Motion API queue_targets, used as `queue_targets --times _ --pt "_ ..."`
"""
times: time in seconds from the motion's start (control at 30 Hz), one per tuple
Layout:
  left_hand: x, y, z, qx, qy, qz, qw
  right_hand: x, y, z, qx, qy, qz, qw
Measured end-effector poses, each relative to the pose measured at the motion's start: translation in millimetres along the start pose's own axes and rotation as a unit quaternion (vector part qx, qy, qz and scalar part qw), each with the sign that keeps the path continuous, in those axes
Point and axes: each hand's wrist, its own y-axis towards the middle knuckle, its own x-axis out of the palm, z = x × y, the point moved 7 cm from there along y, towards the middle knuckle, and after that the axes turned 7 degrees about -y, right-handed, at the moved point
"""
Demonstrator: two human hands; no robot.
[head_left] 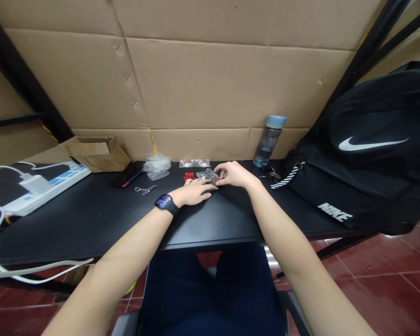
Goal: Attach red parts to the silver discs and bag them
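My right hand [236,174] pinches the right side of a small clear plastic bag [213,177] with a bit of red in it. Flat on the black table [210,226], my left hand [195,192] has its fingers stretched out, the tips at the near edge of that bag. A smartwatch [164,202] is on the left wrist. Small red pieces [188,177] lie just behind the left hand. Farther back, two clear packets [195,163] with red and white contents rest side by side. Part of the pinched bag is hidden by my fingers.
Left of my hands are a pile of clear bags [157,165], a keychain [149,190], a phone [126,176], a cardboard box [96,155] and a power strip [45,192]. To the right stand a water bottle [267,143] and a black backpack [367,172], with keys [274,173] between.
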Motion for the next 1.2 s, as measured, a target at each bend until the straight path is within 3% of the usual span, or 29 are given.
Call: queue_targets --times 0.27,0.47,0.7,0.93,1.1,1.2 --pt "0.9 1.9 -4.2 0.014 -0.016 0.011 1.0 2.4 2.4 -3.8 0.002 0.011 0.034 0.999" --pt "1.8 1.3 -4.5 -0.006 -0.001 -0.009 1.0 10.3 1.1 -1.4 0.002 -0.042 -0.038 0.998" --pt "3.0 1.1 -5.2 -0.003 0.001 -0.029 1.0 15.8 1.5 4.2 -0.018 -0.049 -0.077 0.996" --pt "2.3 0.7 -4.1 0.005 0.001 -0.026 1.0 23.5 13.2 7.2 -0.028 -0.034 0.001 0.999" --pt "1.5 -0.3 -3.2 -0.007 0.001 -0.037 0.999 26.3 12.5 5.2 -0.034 0.018 -0.007 0.999" --pt "1.0 -1.0 -3.9 -0.012 -0.009 -0.036 0.999 22.4 12.4 9.7 -0.022 -0.008 0.02 1.0"
